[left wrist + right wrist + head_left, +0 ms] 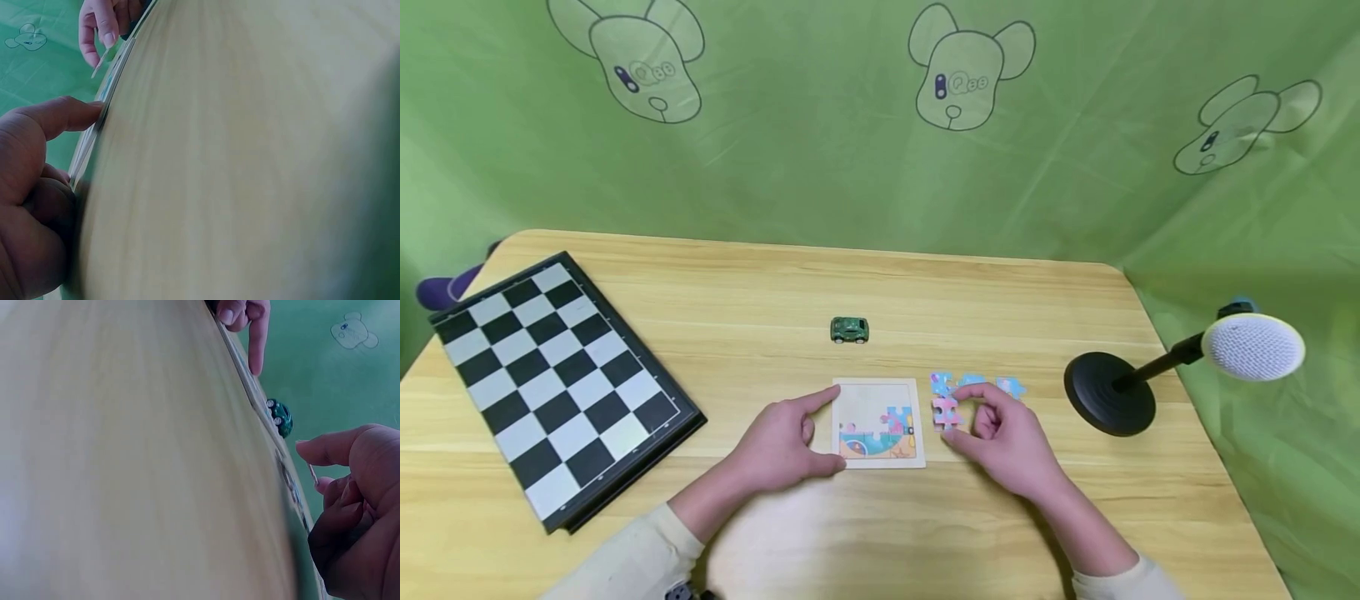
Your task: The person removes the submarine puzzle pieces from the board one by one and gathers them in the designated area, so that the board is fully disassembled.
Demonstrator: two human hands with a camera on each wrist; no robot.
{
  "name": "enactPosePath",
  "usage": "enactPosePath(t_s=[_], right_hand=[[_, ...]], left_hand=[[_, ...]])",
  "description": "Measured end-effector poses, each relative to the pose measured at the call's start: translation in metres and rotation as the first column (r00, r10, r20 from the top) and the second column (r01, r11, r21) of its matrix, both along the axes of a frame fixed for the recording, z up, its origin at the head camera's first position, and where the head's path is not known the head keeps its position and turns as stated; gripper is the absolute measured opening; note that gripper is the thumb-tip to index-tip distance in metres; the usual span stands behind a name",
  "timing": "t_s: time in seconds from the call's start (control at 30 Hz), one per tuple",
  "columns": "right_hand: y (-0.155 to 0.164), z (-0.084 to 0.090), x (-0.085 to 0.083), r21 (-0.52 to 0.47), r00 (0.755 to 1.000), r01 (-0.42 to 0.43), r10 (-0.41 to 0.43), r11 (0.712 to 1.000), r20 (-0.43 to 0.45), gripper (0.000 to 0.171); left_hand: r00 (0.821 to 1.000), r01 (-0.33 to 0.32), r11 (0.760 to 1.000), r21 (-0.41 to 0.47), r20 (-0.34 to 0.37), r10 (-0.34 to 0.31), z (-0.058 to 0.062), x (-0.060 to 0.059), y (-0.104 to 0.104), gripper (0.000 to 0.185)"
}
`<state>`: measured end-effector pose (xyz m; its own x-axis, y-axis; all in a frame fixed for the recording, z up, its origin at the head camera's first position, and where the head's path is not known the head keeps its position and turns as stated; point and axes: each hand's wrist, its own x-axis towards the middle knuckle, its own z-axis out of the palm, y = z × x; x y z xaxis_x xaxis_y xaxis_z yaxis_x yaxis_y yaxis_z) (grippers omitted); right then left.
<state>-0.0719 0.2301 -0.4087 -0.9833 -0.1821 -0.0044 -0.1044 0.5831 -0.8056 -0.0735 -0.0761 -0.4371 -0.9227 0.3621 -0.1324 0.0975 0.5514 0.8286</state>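
Note:
A square wooden puzzle tray (876, 392) lies on the table, its lower part and right side filled with joined pieces showing blue and pink. My left hand (778, 442) steadies its left side, index fingertip near the upper left corner and thumb at the lower left corner, other fingers folded in. To the right of the tray, my right hand (1003, 433) pinches a pink puzzle piece (945, 412) between thumb and index finger. The right wrist view shows that piece edge-on as a thin sliver (312, 474). Behind the right hand lie several loose blue pieces (1011, 386), partly covered by it.
A small green toy car (850, 329) stands behind the tray. At the left lies a black-and-white checkered board (561, 375), angled across the table corner. A black stand (1108, 393) with a round mesh head rises at the right. Green cloth (820, 167) hangs behind the table.

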Motion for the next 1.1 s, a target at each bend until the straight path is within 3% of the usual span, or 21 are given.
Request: enactPosePath(t_s=[0.63, 1.1], right_hand=[[0.025, -0.007, -0.001, 0.133, 0.996, 0.078, -0.082, 0.988, 0.027, 0.038], [0.030, -0.007, 0.003, 0.159, 0.993, 0.086, -0.098, 0.984, 0.068, 0.040]], left_hand=[[1.000, 0.002, 1.000, -0.001, -0.003, -0.002, -0.001, -0.001, 0.000, 0.096], [1.000, 0.004, 1.000, -0.007, 0.007, -0.004, 0.000, -0.001, 0.000, 0.097]])
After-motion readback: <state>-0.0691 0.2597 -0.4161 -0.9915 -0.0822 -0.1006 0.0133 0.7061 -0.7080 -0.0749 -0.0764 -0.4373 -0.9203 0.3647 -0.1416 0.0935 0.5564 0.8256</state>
